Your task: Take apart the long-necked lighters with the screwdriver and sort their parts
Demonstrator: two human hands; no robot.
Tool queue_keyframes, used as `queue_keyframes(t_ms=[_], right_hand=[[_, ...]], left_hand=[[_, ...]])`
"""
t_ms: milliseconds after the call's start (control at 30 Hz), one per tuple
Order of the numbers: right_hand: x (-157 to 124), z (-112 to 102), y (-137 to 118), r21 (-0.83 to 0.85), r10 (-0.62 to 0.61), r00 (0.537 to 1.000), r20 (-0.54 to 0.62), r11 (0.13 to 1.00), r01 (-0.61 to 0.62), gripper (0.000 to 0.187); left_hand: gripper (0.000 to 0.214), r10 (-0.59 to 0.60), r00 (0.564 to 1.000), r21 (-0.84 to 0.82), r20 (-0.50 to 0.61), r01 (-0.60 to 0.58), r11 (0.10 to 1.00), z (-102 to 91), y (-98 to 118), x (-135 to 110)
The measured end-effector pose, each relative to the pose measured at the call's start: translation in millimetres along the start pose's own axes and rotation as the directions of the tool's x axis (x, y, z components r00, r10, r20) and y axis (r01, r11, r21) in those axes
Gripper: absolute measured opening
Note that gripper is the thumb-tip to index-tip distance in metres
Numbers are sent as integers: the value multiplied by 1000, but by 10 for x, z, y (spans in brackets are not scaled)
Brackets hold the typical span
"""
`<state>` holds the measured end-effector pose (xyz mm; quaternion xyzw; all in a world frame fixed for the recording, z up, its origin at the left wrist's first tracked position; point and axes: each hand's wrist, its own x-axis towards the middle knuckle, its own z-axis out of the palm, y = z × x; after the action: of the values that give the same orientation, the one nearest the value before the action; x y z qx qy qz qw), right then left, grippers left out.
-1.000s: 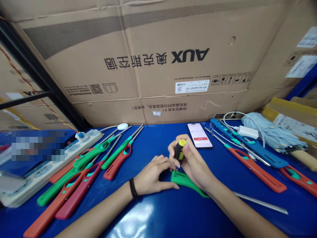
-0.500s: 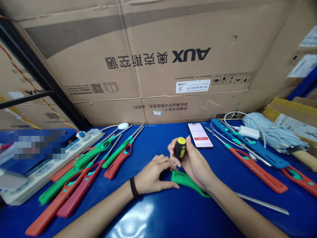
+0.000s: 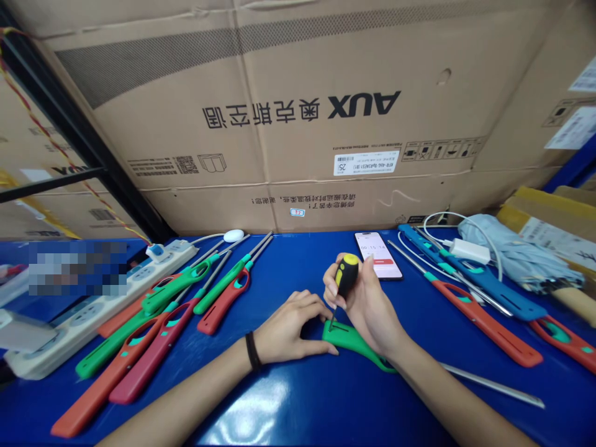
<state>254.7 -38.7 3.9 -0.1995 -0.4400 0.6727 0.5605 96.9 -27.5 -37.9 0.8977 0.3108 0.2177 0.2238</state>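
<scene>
My right hand (image 3: 367, 304) grips a black-and-yellow screwdriver (image 3: 347, 274) by its handle, which leans to the right. The thin shaft points down, its tip at the slotted end of a green lighter handle (image 3: 351, 341). On the table, that long-necked lighter lies partly hidden by my right wrist. My left hand (image 3: 293, 329) steadies the butt end of the lighter, thumb in front and fingers curled behind. From beyond my right forearm a metal tube (image 3: 493, 385) sticks out; the forearm hides whether it joins the green handle.
Several red, orange and green lighters (image 3: 153, 354) lie at the left beside a white power strip (image 3: 97, 304). At the right are blue (image 3: 498, 285) and orange (image 3: 484, 329) lighters, a light-blue umbrella (image 3: 516, 248) and a white adapter (image 3: 470, 251). A phone (image 3: 378, 254) lies behind my hands; a large carton (image 3: 288, 74) stands at the back.
The screwdriver's handle has tipped to the right, with my right hand shifting slightly that way. My left hand and the green lighter keep their places; the view has shifted a little.
</scene>
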Motion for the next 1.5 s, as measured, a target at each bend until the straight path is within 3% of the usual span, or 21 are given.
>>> queue_keyframes(t_ms=[133, 300, 500, 700, 800, 900, 1067, 1267, 1500], right_hand=[[7, -17, -4, -48, -38, 999, 13, 998, 38, 29], [11, 3, -16, -4, 29, 1000, 2, 1000, -29, 40], [-24, -2, 12, -42, -60, 998, 0, 997, 60, 35], [-42, 17, -4, -9, 24, 1000, 15, 1000, -24, 51], [-59, 24, -6, -12, -25, 1000, 8, 1000, 25, 40], [-68, 20, -15, -79, -6, 1000, 29, 997, 8, 34], [-83, 18, -1, -2, 34, 998, 61, 999, -34, 48], [-77, -6, -15, -63, -33, 995, 98, 997, 39, 33], [-87, -2, -22, -82, 66, 980, 187, 995, -52, 48]], left_hand=[[39, 3, 1000, -2, -4, -3, 1000, -3, 6, 1], [40, 5, 1000, 9, 9, -5, 1000, -8, 5, -4], [40, 15, 1000, 21, -1, -15, 1000, -3, 7, -9], [42, 35, 999, 8, 6, -35, 999, 21, 19, -25], [43, 29, 1000, 1, 12, -29, 1000, 28, 14, -30], [42, 30, 1000, -4, 2, -30, 1000, 34, 7, -33], [42, 41, 999, -26, -19, -41, 999, 27, 16, -32], [43, 41, 999, 2, 0, -41, 999, 27, 8, -27], [39, 54, 998, -12, -43, -55, 998, 56, -20, -46]])
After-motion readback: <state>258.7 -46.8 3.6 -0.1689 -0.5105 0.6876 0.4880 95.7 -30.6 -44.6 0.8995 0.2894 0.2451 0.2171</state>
